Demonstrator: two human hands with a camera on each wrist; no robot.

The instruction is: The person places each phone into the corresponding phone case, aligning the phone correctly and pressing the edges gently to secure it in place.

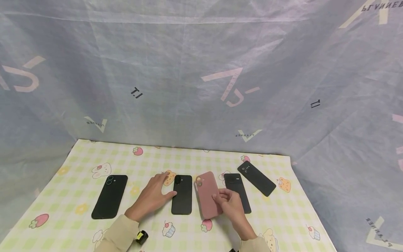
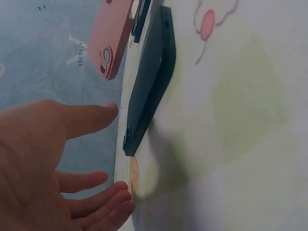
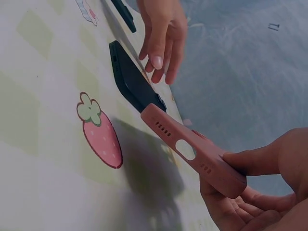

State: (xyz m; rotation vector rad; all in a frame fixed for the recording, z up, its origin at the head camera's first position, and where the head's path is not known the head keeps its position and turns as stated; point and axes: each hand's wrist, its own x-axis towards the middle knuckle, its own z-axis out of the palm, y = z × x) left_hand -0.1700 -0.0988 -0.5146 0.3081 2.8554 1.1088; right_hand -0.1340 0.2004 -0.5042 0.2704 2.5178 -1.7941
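My right hand (image 1: pixel 231 204) pinches a pink phone case (image 1: pixel 207 196) by its right edge, thumb on the back. The case is tilted and raised over the table; its bottom edge, with a port cutout, shows in the right wrist view. Left of it lies a black phone (image 1: pixel 182 194), back up, its camera at the top left. Beside that phone my left hand (image 1: pixel 154 194) spreads with thumb and fingers apart, holding nothing. In the head view its thumb tip overlaps the phone's left edge, while the left wrist view shows a gap between thumb and phone (image 2: pixel 149 77).
Another black phone (image 1: pixel 109 197) with two ringed lenses lies at the left. Two more dark phones, one upright (image 1: pixel 238 192) and one slanted (image 1: pixel 256 178), lie right of the case. A checkered cloth (image 1: pixel 151 225) covers the table; a grey-blue curtain (image 1: pixel 176 87) hangs behind.
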